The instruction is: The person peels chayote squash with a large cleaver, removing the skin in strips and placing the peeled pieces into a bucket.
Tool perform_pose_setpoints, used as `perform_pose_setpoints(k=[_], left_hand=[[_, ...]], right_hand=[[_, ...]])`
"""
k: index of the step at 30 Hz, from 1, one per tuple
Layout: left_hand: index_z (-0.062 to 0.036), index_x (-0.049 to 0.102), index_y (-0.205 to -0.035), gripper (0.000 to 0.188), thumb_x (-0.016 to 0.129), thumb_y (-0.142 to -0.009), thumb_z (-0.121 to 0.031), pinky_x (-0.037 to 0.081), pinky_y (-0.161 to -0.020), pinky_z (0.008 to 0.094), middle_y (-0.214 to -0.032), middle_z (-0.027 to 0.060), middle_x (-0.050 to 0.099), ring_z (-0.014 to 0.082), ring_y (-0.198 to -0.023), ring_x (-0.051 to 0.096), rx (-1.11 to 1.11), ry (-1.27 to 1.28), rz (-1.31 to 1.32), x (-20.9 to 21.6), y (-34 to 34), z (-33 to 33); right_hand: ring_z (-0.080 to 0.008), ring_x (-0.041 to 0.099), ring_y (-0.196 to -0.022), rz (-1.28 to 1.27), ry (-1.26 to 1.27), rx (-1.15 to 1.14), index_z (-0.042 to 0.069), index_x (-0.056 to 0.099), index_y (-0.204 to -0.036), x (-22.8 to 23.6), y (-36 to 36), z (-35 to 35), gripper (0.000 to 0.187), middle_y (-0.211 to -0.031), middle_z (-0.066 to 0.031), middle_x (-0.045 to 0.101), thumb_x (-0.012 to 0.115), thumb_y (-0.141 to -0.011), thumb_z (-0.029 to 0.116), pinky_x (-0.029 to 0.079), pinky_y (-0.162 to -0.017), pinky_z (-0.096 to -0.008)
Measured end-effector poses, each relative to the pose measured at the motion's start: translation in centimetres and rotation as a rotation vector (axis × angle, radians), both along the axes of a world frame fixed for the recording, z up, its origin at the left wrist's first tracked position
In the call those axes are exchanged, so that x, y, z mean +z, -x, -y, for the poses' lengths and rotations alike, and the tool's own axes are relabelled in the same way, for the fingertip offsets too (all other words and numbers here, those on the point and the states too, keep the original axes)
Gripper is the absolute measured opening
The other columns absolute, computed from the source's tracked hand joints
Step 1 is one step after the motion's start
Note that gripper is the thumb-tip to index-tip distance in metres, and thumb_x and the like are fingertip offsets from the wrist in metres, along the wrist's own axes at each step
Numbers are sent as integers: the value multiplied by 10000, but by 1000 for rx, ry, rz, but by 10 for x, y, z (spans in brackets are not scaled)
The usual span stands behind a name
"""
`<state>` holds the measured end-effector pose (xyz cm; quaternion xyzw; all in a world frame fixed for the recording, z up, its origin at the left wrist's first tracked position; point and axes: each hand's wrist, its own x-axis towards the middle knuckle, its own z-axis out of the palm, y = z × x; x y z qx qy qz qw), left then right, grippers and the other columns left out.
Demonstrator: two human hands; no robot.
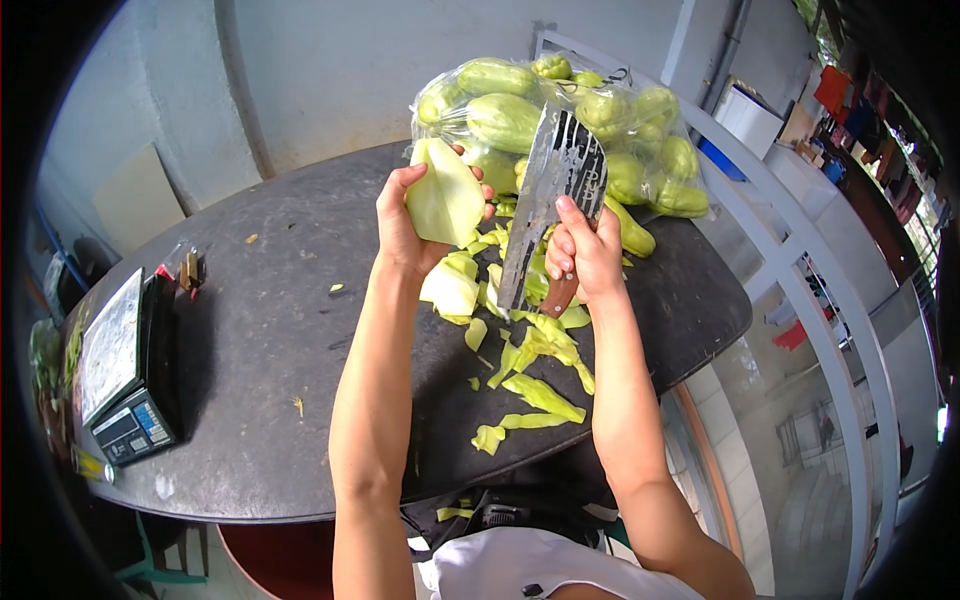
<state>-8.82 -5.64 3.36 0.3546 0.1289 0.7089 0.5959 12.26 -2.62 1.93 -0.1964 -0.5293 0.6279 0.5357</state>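
My left hand holds up a peeled, pale green fruit that looks like a green papaya, thumb on the near side and fingertips round its far edge. My right hand grips the brown wooden handle of a cleaver. Its broad blade, marked with dark patches, points up, close to the fruit but apart from it. Below both hands, green peelings and pale peeled pieces lie scattered on the dark table.
A clear plastic bag full of unpeeled green fruits stands at the table's far side. One green fruit lies by its near edge. A scale sits at the left. Grey railings run along the right, and a reddish tub is below the near edge.
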Motion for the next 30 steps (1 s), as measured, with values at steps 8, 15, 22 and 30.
perform_pose_setpoints(k=[8,15,22,30], left_hand=[[-23,495,-1303,592,568,-794,-317,547,-790,497,-1077,210,611,360,-932,643,-145,22,-4,-3,15,15],[-22,416,-1398,749,552,-740,-353,554,-606,605,-1035,293,617,453,-819,666,-235,394,-179,10,38,166],[84,445,-1360,574,589,-825,-65,590,-773,440,-1115,288,632,373,-951,684,-556,632,-689,-71,67,377],[-9,522,-1244,361,576,-912,-140,545,-436,397,-864,139,640,271,-589,648,431,1388,-507,-254,88,482]], right_hand=[[-77,422,-413,-9,-23,2,90,498,-851,-1,4,-4,243,-558,35,416,637,-995,228,404,-385,-274],[-78,426,-422,4,-28,-105,88,498,-866,-5,-8,-11,211,-577,33,421,620,-1003,194,404,-393,-270],[-76,449,-446,-8,-43,-74,76,512,-895,-7,7,-9,176,-604,21,456,619,-998,171,415,-408,-271],[-90,473,-436,2,-70,-76,46,515,-872,-16,6,-18,217,-602,-1,488,647,-980,181,436,-409,-282]])
